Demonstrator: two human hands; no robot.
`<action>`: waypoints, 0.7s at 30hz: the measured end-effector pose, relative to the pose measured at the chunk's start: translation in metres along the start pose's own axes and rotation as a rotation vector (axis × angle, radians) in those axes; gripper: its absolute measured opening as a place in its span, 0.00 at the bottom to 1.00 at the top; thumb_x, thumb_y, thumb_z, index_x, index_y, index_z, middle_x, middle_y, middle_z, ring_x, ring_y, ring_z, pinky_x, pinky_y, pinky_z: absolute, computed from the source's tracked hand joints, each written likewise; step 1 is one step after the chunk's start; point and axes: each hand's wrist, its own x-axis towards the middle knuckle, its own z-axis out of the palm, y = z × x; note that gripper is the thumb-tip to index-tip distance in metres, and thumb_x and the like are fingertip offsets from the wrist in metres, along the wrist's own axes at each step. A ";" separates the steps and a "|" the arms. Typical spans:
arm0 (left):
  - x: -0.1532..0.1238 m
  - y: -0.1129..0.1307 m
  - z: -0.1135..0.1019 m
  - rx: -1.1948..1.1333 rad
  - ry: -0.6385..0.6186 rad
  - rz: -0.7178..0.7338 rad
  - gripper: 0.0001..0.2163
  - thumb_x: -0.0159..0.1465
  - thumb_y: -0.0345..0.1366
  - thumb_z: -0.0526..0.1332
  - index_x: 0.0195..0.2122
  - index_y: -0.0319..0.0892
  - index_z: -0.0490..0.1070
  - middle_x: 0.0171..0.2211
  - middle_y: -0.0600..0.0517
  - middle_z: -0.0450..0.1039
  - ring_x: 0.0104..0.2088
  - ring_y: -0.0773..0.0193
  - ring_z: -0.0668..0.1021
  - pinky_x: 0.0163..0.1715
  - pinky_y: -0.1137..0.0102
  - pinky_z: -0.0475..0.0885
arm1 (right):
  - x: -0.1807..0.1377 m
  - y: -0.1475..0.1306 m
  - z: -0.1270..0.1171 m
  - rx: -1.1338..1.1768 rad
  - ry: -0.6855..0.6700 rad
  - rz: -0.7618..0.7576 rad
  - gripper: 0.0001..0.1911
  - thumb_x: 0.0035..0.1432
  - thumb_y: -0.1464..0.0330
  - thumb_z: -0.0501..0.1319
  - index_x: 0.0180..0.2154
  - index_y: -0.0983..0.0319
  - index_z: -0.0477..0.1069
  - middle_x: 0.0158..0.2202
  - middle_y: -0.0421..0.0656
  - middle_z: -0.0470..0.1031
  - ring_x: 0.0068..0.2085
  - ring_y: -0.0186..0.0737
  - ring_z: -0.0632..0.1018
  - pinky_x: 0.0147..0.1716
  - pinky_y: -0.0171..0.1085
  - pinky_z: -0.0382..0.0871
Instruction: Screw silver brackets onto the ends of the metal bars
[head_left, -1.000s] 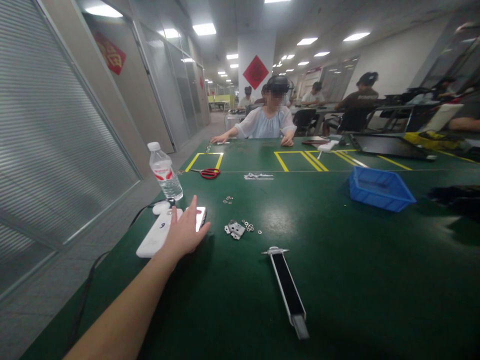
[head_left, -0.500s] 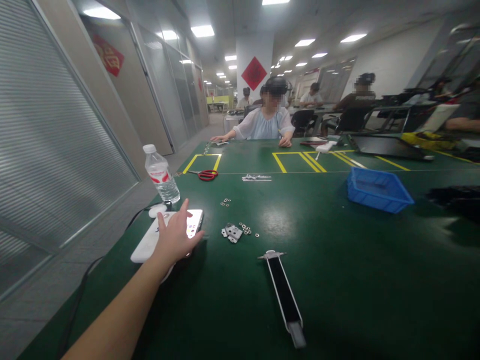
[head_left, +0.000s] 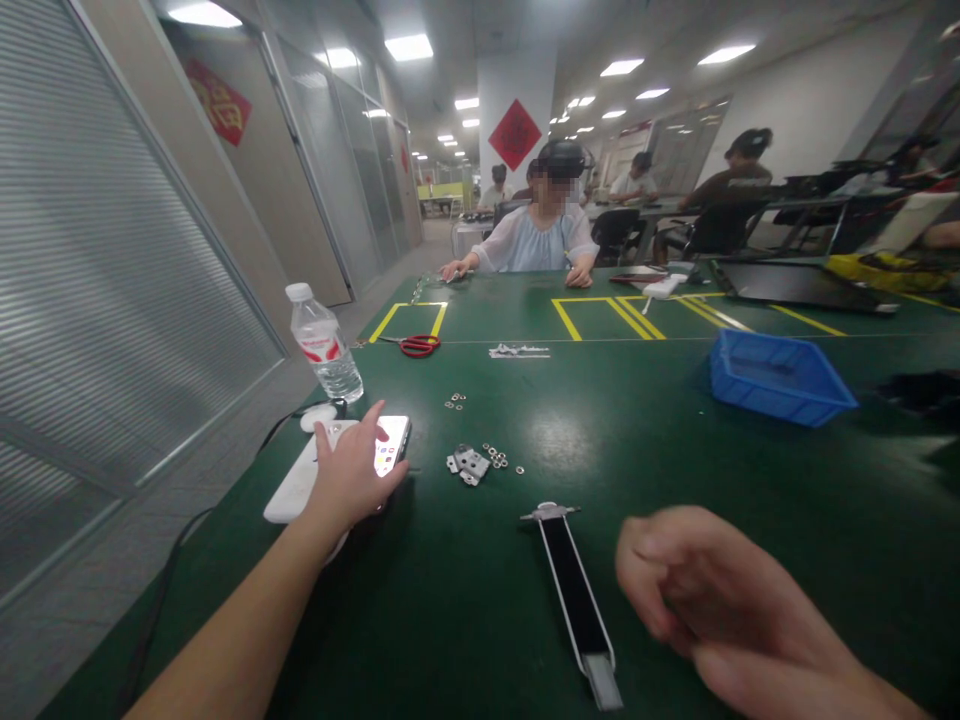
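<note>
My left hand lies with spread fingers over a phone whose lit screen shows icons, and a white flat case lies beside and partly under it. My right hand hovers over the table at the lower right, slightly blurred, its fingers loosely curled and the thumb apart, with nothing visible in it. Just left of that hand is a long metal frame with a black strip, lying on the table. Small metal plates and several metal rings sit in the middle.
A water bottle stands at the left. Red-handled scissors, thin metal strips and more rings lie farther back. A blue bin sits at the right. Across the green table sits a person.
My right hand has come into view at the lower right, near the metal frame. My left hand stays over the phone. The view has shifted slightly.
</note>
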 end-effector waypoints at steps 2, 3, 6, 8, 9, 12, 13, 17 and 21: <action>-0.001 0.002 -0.002 0.011 0.007 -0.001 0.31 0.60 0.40 0.55 0.64 0.40 0.50 0.43 0.47 0.76 0.52 0.45 0.73 0.61 0.36 0.35 | 0.011 0.022 -0.008 0.009 0.177 0.048 0.13 0.59 0.56 0.62 0.44 0.52 0.71 0.25 0.38 0.66 0.25 0.34 0.70 0.24 0.32 0.67; -0.001 0.004 -0.003 0.018 0.018 -0.006 0.29 0.61 0.38 0.54 0.64 0.40 0.52 0.41 0.47 0.77 0.50 0.46 0.74 0.61 0.36 0.35 | 0.014 0.031 -0.010 0.005 0.225 0.077 0.13 0.58 0.57 0.63 0.43 0.54 0.72 0.25 0.38 0.66 0.26 0.34 0.70 0.24 0.32 0.67; -0.001 0.006 -0.007 0.035 0.050 -0.039 0.25 0.61 0.31 0.49 0.61 0.39 0.57 0.39 0.48 0.77 0.48 0.48 0.75 0.61 0.36 0.37 | 0.016 0.047 -0.012 -0.012 0.276 0.106 0.11 0.57 0.63 0.64 0.43 0.56 0.73 0.26 0.38 0.67 0.27 0.34 0.70 0.25 0.32 0.67; 0.000 0.005 -0.008 0.039 0.060 -0.064 0.25 0.60 0.27 0.47 0.60 0.39 0.59 0.38 0.48 0.78 0.48 0.49 0.76 0.61 0.35 0.37 | 0.015 0.050 -0.010 -0.030 0.271 0.108 0.10 0.57 0.65 0.64 0.43 0.56 0.73 0.26 0.38 0.67 0.26 0.33 0.69 0.26 0.32 0.67; 0.000 0.004 -0.009 0.036 0.063 -0.071 0.25 0.59 0.26 0.47 0.59 0.39 0.60 0.38 0.48 0.78 0.47 0.50 0.76 0.60 0.35 0.37 | 0.014 0.050 -0.009 -0.042 0.268 0.110 0.09 0.58 0.65 0.63 0.43 0.55 0.73 0.26 0.38 0.67 0.26 0.33 0.69 0.26 0.32 0.67; 0.002 -0.001 -0.008 0.002 0.077 -0.076 0.26 0.57 0.24 0.47 0.58 0.41 0.61 0.38 0.49 0.79 0.48 0.51 0.76 0.60 0.34 0.36 | 0.014 0.051 -0.005 -0.077 0.266 0.116 0.09 0.58 0.66 0.63 0.42 0.56 0.73 0.25 0.37 0.68 0.26 0.33 0.70 0.26 0.32 0.67; 0.002 -0.003 -0.007 -0.022 0.074 -0.074 0.26 0.57 0.24 0.46 0.58 0.42 0.61 0.38 0.50 0.79 0.48 0.52 0.76 0.60 0.34 0.36 | 0.014 0.051 -0.004 -0.086 0.260 0.121 0.09 0.58 0.66 0.62 0.42 0.56 0.73 0.25 0.37 0.68 0.26 0.33 0.70 0.26 0.33 0.68; 0.003 -0.007 0.000 -0.135 0.035 -0.056 0.25 0.60 0.26 0.45 0.60 0.44 0.57 0.45 0.50 0.79 0.55 0.53 0.72 0.60 0.34 0.33 | 0.014 0.053 -0.002 -0.106 0.231 0.127 0.09 0.59 0.66 0.62 0.42 0.58 0.72 0.25 0.38 0.68 0.26 0.34 0.71 0.26 0.33 0.69; 0.003 -0.007 0.005 -0.193 -0.004 -0.030 0.25 0.62 0.28 0.45 0.62 0.45 0.54 0.50 0.50 0.76 0.58 0.54 0.70 0.60 0.35 0.29 | 0.013 0.053 -0.001 -0.105 0.223 0.103 0.08 0.59 0.67 0.62 0.43 0.57 0.72 0.25 0.37 0.68 0.26 0.33 0.71 0.26 0.32 0.69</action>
